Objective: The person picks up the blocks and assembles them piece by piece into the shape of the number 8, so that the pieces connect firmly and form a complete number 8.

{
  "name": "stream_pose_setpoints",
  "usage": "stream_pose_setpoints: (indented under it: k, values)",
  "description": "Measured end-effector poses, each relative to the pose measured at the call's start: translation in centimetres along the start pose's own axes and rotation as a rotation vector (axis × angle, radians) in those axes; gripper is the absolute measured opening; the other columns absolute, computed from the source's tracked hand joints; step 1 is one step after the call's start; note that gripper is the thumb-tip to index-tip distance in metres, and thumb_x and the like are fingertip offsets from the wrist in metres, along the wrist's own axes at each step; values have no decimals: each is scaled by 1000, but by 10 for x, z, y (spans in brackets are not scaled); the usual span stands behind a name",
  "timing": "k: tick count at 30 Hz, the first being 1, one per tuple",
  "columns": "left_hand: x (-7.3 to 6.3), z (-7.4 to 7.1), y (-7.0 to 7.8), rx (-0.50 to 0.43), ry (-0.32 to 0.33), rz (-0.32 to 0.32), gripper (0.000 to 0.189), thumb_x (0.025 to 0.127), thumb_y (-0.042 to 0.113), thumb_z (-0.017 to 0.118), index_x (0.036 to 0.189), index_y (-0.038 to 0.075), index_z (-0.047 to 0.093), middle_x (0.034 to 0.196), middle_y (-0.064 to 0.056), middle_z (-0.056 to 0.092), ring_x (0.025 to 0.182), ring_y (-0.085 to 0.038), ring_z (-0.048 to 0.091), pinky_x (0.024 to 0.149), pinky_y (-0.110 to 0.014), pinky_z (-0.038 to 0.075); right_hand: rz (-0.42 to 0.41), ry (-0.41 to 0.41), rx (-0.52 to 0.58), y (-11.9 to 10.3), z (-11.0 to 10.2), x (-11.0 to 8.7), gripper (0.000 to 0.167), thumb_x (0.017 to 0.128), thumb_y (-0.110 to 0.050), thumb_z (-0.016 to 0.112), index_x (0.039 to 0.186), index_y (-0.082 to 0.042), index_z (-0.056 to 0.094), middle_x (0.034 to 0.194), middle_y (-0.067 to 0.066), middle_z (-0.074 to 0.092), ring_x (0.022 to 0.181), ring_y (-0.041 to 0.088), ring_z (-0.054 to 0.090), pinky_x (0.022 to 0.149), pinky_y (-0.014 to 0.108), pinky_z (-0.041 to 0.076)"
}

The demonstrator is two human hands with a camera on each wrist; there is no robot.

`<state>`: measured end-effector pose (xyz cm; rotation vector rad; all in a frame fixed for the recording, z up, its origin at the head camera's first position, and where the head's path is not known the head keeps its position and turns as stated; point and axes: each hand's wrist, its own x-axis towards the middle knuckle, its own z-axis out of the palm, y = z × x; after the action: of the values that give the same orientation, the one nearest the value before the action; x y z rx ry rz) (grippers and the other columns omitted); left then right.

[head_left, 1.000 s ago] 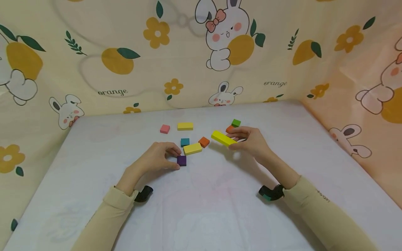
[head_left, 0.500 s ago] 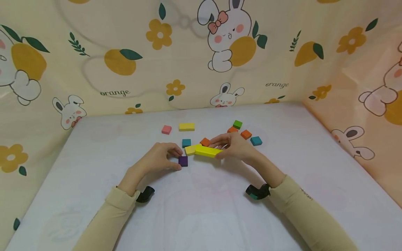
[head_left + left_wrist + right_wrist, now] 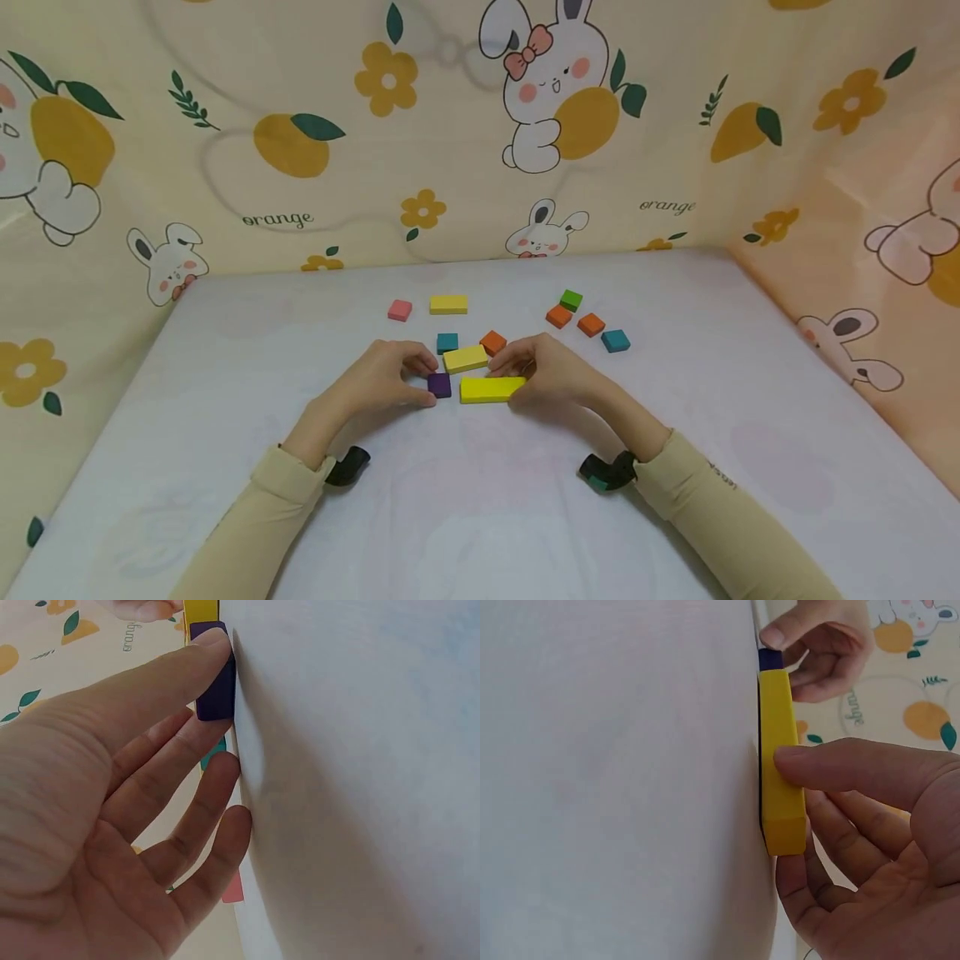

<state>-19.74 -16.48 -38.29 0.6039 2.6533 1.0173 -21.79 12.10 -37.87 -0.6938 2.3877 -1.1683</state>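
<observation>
My left hand [image 3: 378, 375] pinches a small purple block [image 3: 439, 385] between thumb and fingers at the tabletop; the left wrist view shows the thumb on the purple block's near face [image 3: 215, 686]. To its right, my right hand [image 3: 558, 371] holds a long bright yellow block [image 3: 486, 390] by its right end, the thumb lying on its near side [image 3: 780, 727]. The long block lies lengthwise, low over the table, a narrow gap from the purple one in the head view. Whether it touches the table is unclear. Just behind are a paler yellow block [image 3: 466, 359], a blue block [image 3: 447, 342] and an orange block [image 3: 492, 342].
Farther back on the white tabletop [image 3: 480, 517] lie a pink block [image 3: 400, 310] and another yellow block [image 3: 448, 305]. At right are a green block [image 3: 572, 301], two orange blocks [image 3: 591, 324] and a blue block [image 3: 616, 341]. A printed cloth [image 3: 450, 142] hangs behind.
My right hand has brought the long yellow block left and down, from above the table at right to beside the purple block, turning it nearly level. The left hand keeps its place.
</observation>
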Motion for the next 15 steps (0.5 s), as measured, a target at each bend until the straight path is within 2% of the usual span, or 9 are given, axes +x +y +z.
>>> stream_pose_setpoints:
  k: [5, 10, 15]
  values:
    - [0, 2, 2, 27, 10, -12, 40, 76, 25, 87, 110, 14, 68, 101, 6, 68, 96, -15, 62, 92, -39, 49, 0, -32, 40, -3, 2, 1, 41, 74, 3, 83, 109, -13, 72, 103, -4, 71, 96, 21, 62, 87, 35, 51]
    - [1, 4, 3, 42, 29, -35, 39, 76, 25, 87, 109, 16, 68, 100, 6, 68, 95, -14, 61, 91, -38, 50, 0, -30, 68, -8, 3, 1, 38, 75, 5, 82, 109, -9, 71, 103, 0, 71, 96, 22, 63, 89, 35, 51]
    - [1, 3, 8, 46, 31, -53, 40, 76, 25, 87, 110, 16, 68, 101, 5, 67, 96, -16, 61, 92, -39, 49, -1, -27, 65, -5, 3, 2, 39, 75, 4, 83, 109, -11, 72, 102, -2, 71, 97, 20, 63, 88, 35, 51]
